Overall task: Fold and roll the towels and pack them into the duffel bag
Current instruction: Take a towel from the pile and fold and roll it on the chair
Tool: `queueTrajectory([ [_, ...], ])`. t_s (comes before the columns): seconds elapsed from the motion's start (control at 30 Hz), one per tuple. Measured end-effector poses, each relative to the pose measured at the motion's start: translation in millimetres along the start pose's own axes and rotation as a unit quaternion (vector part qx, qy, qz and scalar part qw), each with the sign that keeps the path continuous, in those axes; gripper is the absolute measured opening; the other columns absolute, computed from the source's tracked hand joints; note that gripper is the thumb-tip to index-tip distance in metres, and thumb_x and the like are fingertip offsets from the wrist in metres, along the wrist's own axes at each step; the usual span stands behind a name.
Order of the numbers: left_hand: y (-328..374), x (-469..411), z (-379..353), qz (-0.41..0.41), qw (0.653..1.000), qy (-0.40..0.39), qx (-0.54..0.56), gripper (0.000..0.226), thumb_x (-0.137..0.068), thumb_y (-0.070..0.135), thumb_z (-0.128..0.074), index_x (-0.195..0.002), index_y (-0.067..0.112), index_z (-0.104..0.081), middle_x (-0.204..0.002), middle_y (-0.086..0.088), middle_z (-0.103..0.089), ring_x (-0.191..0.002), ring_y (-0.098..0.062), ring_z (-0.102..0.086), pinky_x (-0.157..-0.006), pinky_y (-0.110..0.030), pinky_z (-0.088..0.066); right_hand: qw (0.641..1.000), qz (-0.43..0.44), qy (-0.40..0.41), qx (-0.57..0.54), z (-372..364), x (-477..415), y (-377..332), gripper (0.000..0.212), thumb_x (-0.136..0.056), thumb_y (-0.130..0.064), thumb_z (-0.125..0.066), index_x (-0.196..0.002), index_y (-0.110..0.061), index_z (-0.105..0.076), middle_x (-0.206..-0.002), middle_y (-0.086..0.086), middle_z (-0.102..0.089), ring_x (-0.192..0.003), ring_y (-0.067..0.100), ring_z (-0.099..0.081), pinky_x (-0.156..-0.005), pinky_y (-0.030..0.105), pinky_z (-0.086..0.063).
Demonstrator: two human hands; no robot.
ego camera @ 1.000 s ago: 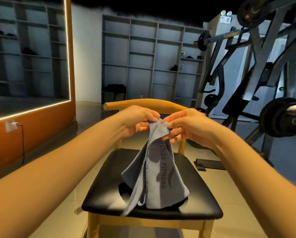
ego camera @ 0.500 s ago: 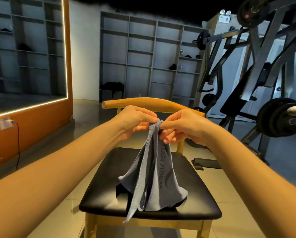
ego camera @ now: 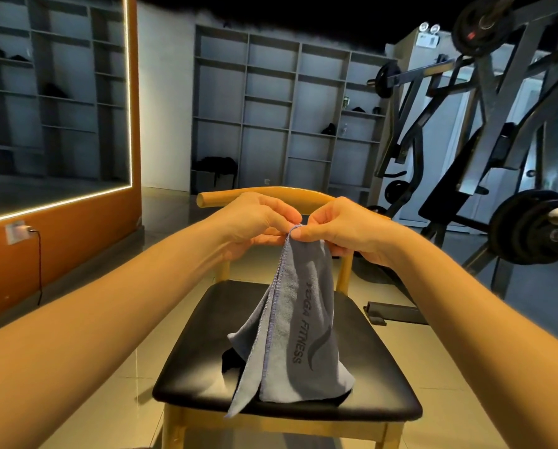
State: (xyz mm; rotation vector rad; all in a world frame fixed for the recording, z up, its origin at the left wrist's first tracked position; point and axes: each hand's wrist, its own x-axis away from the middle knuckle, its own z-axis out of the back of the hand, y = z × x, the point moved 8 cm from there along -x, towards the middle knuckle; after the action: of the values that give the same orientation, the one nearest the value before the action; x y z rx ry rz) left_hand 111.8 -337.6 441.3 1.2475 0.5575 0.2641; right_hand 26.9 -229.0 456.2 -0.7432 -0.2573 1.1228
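A grey towel [ego camera: 298, 338] printed "YOGA FITNESS" hangs from both my hands above a chair with a black seat [ego camera: 203, 367]. My left hand [ego camera: 255, 222] and my right hand [ego camera: 342, 226] pinch its top edge side by side, fingertips nearly touching. The towel's lower part spreads out on the seat, and one corner droops over the front edge. Something dark lies under the towel, mostly hidden. No duffel bag is in view.
The chair's curved wooden backrest [ego camera: 212, 197] runs just behind my hands. Weight machines with plates [ego camera: 526, 231] stand to the right. Grey shelving [ego camera: 271, 118] lines the back wall. A lit mirror [ego camera: 54, 102] is on the left wall over a tiled floor.
My hands have drawn closer together at the towel's top edge, so the cloth now hangs narrower and more bunched. The view has shifted slightly.
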Motion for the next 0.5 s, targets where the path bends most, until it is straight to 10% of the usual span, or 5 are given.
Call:
queueTrajectory([
  [0.33,22.6,3.2,-0.2,-0.085,0.993,0.011,-0.080,0.014,-0.085,0.001,-0.077,-0.097,0.009,-0.076,-0.092,-0.009,-0.078,-0.089,-0.020,-0.075,-0.075,-0.029,-0.061,0.997,0.034,0.072,0.013,13.2,-1.6,-0.1,0.026,-0.083,-0.044,-0.078,-0.084,-0.018,-0.074,-0.092,0.011,-0.071,-0.079,0.021,-0.059,-0.064,0.030,-0.049],
  [0.5,25.8,7.8,-1.8,-0.135,0.986,0.042,-0.086,0.017,-0.086,0.000,-0.077,-0.101,0.006,-0.072,-0.088,-0.006,-0.078,-0.082,-0.016,-0.076,-0.067,-0.023,-0.060,0.999,0.010,0.049,0.000,10.3,1.1,6.5,0.028,-0.087,-0.042,-0.076,-0.069,-0.020,-0.072,-0.068,0.008,-0.054,-0.063,0.017,-0.043,-0.053,0.026,-0.038],
])
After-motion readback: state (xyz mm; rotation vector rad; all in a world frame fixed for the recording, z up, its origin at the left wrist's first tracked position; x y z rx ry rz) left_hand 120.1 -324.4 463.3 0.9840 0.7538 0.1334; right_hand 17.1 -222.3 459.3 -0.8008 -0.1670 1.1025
